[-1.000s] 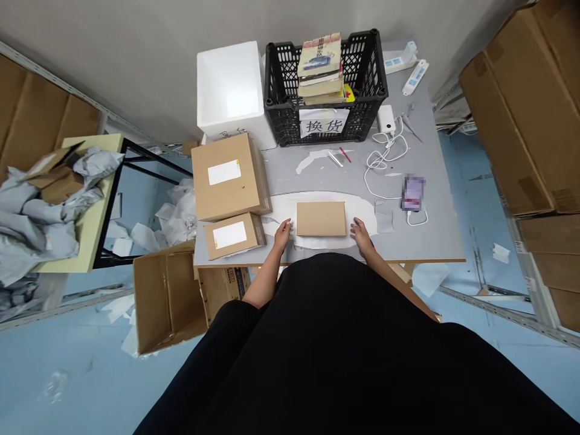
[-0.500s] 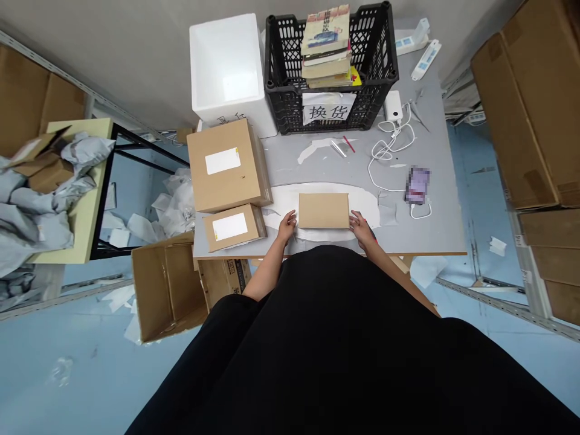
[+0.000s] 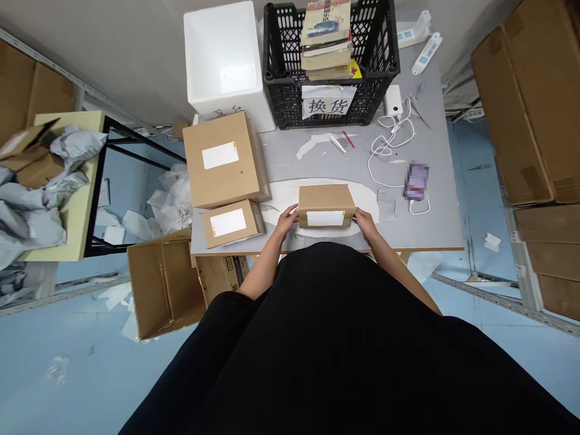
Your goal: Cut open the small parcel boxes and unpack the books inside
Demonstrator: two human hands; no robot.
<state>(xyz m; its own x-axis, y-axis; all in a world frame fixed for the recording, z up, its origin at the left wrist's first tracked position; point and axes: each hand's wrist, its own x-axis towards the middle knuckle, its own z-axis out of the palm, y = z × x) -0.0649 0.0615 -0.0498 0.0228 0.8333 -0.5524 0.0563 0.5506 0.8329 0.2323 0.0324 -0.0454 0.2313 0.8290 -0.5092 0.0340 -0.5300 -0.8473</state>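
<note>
Head view: clamping carton (image 3: 327, 198) with fingers of left hand (image 3: 285, 222) (nine o'clock) and right hand (image 3: 366, 223) (three); could drop it by pinching unevenly.

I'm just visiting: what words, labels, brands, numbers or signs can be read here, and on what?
"换货": paper sign on the black crate.
Top book: cover characters too small to read surely.
White foam box: handwriting partly hidden, unreadable.
Middle box, large left box, small left box: white labels, nothing readable.
Printed carton: too small to read.
Phone: blurred out.
</note>
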